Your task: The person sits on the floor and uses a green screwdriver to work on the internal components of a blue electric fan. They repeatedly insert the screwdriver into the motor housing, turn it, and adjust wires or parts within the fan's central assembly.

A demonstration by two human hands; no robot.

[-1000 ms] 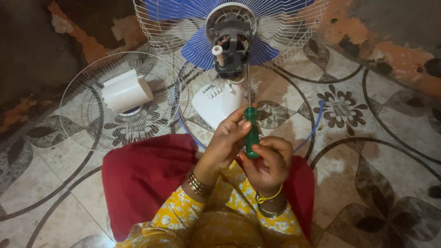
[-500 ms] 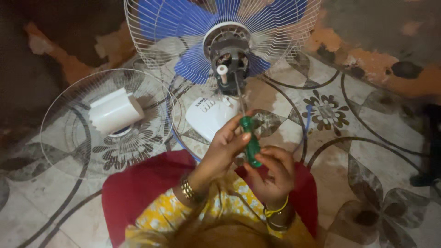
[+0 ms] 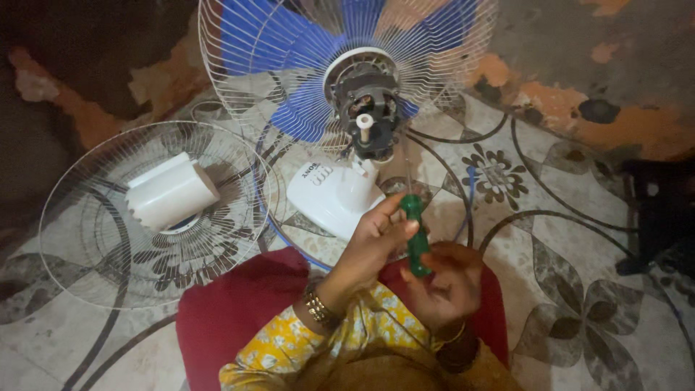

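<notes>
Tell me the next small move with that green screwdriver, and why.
Probably bring the tip up to the motor. Both hands, left hand and right hand, hold the green screwdriver upright just below the exposed motor, whose white cover lies off on the detached grille.

The person wears yellow sleeves (image 3: 289, 344) printed with small white flowers, a gold beaded bracelet (image 3: 316, 304) on the left wrist, thin gold bangles (image 3: 452, 339) on the right wrist, and a red garment (image 3: 232, 311) spread across the lap.
</notes>
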